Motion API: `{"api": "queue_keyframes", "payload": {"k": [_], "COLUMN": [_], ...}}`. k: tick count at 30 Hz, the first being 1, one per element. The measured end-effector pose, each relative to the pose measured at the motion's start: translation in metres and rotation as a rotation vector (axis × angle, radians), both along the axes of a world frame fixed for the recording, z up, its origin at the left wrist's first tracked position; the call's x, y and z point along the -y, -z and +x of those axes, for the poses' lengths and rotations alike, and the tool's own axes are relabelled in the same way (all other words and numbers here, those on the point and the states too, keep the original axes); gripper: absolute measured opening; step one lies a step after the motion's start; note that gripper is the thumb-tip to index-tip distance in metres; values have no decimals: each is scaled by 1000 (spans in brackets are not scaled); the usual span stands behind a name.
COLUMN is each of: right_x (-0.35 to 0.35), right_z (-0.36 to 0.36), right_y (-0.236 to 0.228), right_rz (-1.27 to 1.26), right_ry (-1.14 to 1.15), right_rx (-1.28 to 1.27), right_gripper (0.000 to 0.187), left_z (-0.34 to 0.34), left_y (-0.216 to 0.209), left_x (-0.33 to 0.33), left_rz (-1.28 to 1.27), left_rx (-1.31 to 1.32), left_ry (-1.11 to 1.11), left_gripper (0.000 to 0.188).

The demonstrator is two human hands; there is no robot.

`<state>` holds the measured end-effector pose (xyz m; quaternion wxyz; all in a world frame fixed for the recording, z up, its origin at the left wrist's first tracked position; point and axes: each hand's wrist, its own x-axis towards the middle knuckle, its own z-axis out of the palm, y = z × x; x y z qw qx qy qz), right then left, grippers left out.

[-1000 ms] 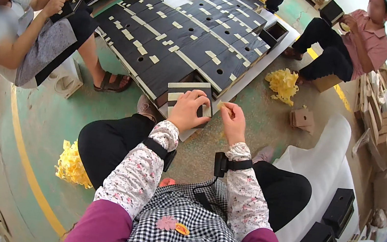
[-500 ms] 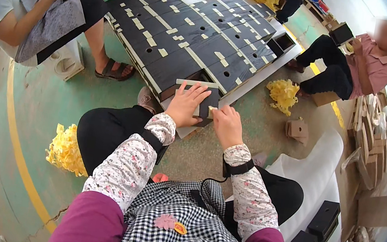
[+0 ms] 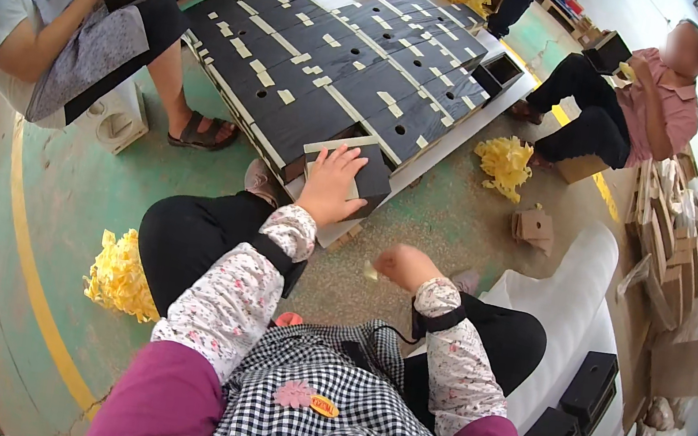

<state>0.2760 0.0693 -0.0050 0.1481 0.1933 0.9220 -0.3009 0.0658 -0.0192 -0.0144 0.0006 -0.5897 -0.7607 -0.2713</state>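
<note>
At the near corner of the rows of black boxes point(image 3: 324, 81), a single black box point(image 3: 377, 184) with pale masking tape across its top lies turned at an angle. My left hand point(image 3: 334, 186) rests on its top, fingers spread and stretched out. Over the floor, nearer to me and to the right of the box, my right hand point(image 3: 407, 267) is closed. From its fingertips sticks out a small scrap of pale yellow masking tape point(image 3: 371, 271). Many boxes in the rows have short tape strips on them and some show round holes.
Heaps of crumpled yellow tape lie by my left knee point(image 3: 122, 275) and on the floor at right point(image 3: 503, 166). Co-workers sit at left point(image 3: 80, 37) and right point(image 3: 641, 107), each holding a dark box. White foam sheet point(image 3: 553, 291) and black boxes point(image 3: 588, 393) lie at my right.
My right hand has drawn back from the box toward me, carrying the tape scrap off its right side. The box has turned slightly, and my left hand has stayed on it.
</note>
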Motion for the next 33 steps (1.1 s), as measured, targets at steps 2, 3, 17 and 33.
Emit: {"api": "queue_keyframes", "payload": {"k": [2, 3, 17, 33], "right_x": [-8, -10, -26, 37], "right_z": [-4, -10, -70, -78], "right_y": [-7, -18, -40, -22], "right_rz": [-257, -387, -371, 283], "right_ry": [237, 352, 725, -38], "right_rx": [-64, -101, -890, -769], "right_gripper": [23, 23, 17, 5], "left_z": [-5, -8, -15, -14], "left_y": [-2, -4, 9, 5], "left_x": [10, 13, 21, 41], "left_rz": [42, 61, 93, -13], "left_rx": [81, 115, 212, 60], "left_ry": [31, 43, 86, -103], "left_gripper": [60, 56, 48, 81]}}
